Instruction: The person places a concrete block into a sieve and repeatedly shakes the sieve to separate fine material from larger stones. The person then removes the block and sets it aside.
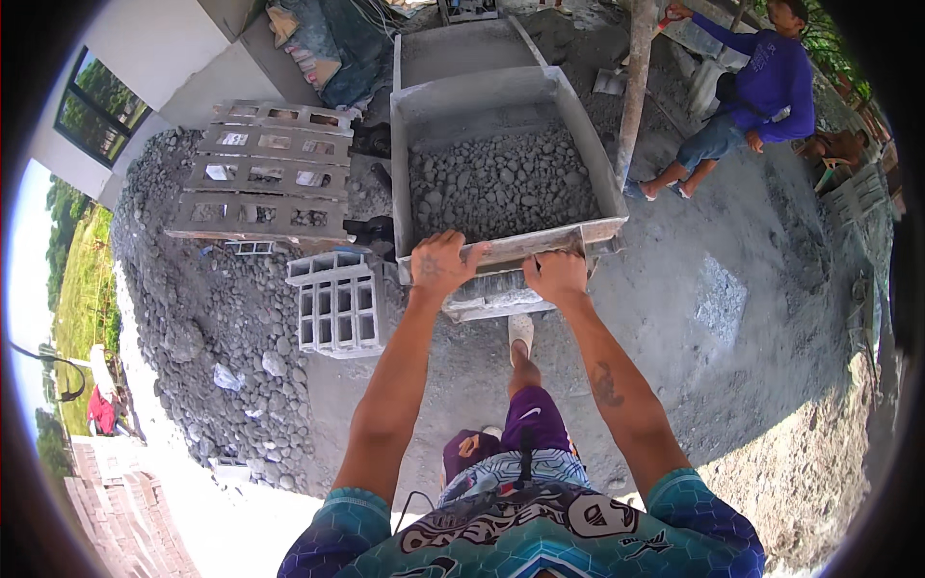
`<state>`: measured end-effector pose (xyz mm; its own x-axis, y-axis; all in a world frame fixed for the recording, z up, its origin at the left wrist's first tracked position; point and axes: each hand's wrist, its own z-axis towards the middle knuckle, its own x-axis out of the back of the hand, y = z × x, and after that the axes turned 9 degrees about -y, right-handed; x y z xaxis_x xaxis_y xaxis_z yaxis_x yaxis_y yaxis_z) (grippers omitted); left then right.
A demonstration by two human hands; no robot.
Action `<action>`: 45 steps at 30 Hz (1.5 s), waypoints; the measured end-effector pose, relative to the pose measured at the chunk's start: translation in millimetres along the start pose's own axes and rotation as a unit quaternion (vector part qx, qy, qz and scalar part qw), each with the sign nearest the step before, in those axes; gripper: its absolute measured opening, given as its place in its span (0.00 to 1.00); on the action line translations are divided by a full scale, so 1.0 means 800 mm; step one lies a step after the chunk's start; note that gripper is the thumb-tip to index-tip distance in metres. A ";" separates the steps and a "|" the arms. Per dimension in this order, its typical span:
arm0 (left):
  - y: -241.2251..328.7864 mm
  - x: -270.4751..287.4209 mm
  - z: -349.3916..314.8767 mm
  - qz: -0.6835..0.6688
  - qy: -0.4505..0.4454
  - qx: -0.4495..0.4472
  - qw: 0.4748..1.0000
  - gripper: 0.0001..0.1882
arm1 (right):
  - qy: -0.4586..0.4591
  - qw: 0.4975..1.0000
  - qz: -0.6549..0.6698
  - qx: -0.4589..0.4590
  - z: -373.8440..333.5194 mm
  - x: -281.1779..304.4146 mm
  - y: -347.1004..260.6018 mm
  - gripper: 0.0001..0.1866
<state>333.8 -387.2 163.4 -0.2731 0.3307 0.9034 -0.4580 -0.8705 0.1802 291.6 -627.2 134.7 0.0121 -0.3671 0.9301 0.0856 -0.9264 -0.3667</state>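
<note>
Lying left, stones (207, 337) border grey blocks (339, 306); in the far middle stands a box (590, 154) of gravel (506, 183), its near rim grasped by the left hand (443, 265), fingers curled, and the right hand (557, 274), likewise closed; far right, a co-worker (771, 82).

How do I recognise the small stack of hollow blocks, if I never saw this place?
Find the large gravel box, its near edge gripped by the left hand and right hand. The small stack of hollow blocks stands beside its near left corner. Unlike the wider block rows beyond, its holes form a compact grid facing the person.
</note>
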 end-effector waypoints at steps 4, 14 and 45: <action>-0.008 -0.010 -0.009 -0.020 -0.037 0.029 0.999 0.28 | 0.063 0.997 0.009 0.048 0.002 -0.014 0.005 0.19; -0.076 -0.054 0.128 -0.003 -0.018 0.008 1.000 0.29 | 0.084 0.991 -0.040 0.093 0.155 -0.018 0.023 0.18; 0.039 0.025 -0.041 -0.003 -0.029 0.008 1.000 0.30 | -0.078 0.997 -0.008 -0.021 -0.050 0.028 -0.002 0.21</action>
<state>286.1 -396.1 174.2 -0.2207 0.3154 0.9229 -0.4460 -0.8742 0.1921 252.0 -637.2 155.0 0.1659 -0.3388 0.9261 0.0443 -0.9356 -0.3502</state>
